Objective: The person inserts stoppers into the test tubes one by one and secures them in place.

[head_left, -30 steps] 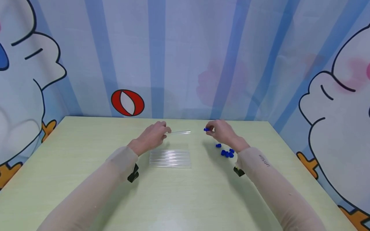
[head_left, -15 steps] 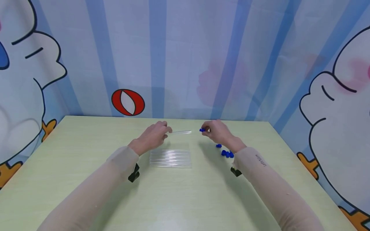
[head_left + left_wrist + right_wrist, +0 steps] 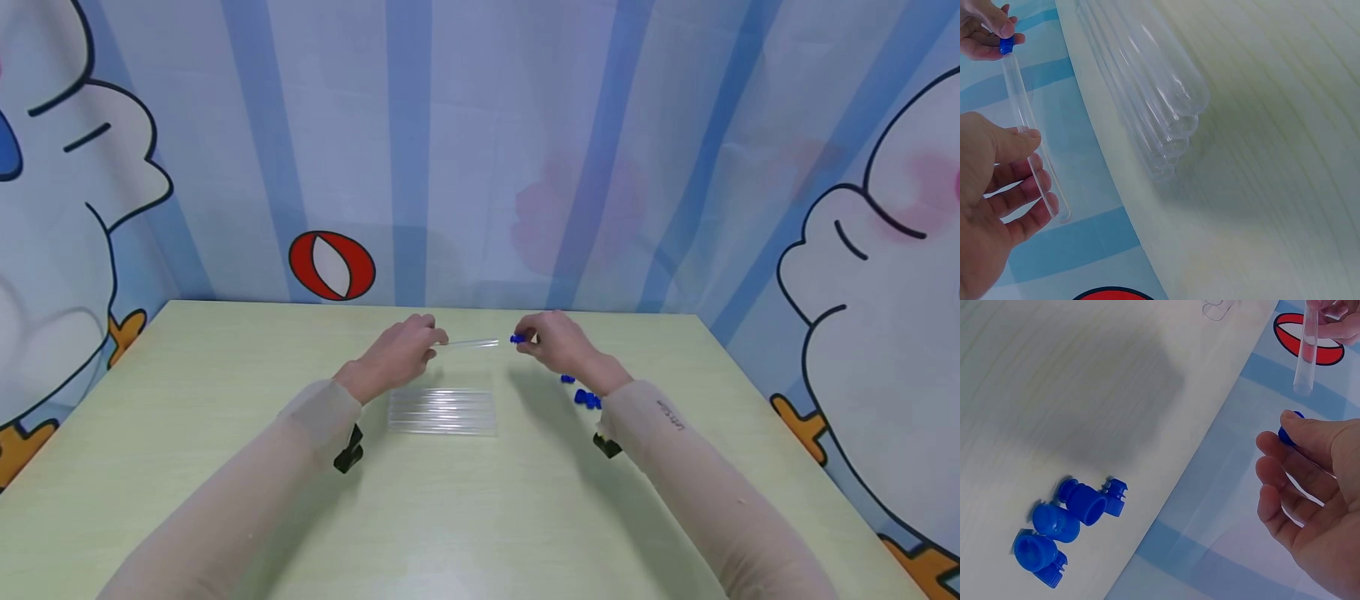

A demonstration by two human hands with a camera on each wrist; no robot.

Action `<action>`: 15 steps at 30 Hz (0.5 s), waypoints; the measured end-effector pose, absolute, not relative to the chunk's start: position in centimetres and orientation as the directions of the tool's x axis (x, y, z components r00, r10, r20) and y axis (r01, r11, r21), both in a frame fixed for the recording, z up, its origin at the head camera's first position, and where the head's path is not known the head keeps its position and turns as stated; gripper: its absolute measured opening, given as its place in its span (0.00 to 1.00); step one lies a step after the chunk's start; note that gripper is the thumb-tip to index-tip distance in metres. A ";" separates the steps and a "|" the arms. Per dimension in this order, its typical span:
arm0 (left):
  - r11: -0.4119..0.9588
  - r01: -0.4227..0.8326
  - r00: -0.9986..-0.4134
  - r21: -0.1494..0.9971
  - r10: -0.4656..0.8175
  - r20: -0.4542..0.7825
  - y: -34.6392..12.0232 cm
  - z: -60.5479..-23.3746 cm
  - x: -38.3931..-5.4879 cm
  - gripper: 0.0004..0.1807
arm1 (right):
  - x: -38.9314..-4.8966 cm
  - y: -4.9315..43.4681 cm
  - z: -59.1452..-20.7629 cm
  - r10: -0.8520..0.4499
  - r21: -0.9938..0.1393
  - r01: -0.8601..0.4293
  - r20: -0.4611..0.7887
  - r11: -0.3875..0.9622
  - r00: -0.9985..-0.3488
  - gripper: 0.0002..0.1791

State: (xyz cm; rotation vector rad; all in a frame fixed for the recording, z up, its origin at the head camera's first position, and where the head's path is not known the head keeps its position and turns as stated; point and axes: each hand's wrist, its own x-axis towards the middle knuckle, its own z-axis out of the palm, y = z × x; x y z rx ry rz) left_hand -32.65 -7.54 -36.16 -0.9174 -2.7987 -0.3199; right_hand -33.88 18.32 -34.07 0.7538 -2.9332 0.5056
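Transparent, colourless, round-bottomed tube (image 3: pixel 1024 105): pinched between thumb and bent fingers of left hand (image 3: pixel 396 350), rounded end by the little finger | glossy blue plastic stopper (image 3: pixel 1007 45): pinched at thumb and index tips of right hand (image 3: pixel 562 342), other fingers loosely bent; held just beyond the tube's far end, apart | matching tubes (image 3: pixel 441 412): laid in a row, nearer the wearer than the left fingers

The clear tubes (image 3: pixel 1154 72) look glossy, the caps (image 3: pixel 1055 520) smooth plastic, the tabletop (image 3: pixel 442 508) wood-grained.
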 end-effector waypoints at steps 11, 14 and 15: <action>0.781 0.603 -0.793 0.161 0.565 0.227 -7.5 -36.1 -32.7 0.15 | -33.8 17.7 -34.1 -0.479 -0.292 -0.501 0.148 0.815 -0.865 0.11; 0.781 0.603 -0.793 0.162 0.565 0.226 -7.4 -36.2 -32.8 0.16 | -33.8 17.6 -34.1 -0.488 -0.292 -0.509 0.146 0.810 -0.860 0.11; 0.781 0.603 -0.793 0.163 0.566 0.226 -7.4 -36.2 -32.8 0.16 | -33.8 17.5 -34.1 -0.491 -0.294 -0.511 0.145 0.808 -0.859 0.11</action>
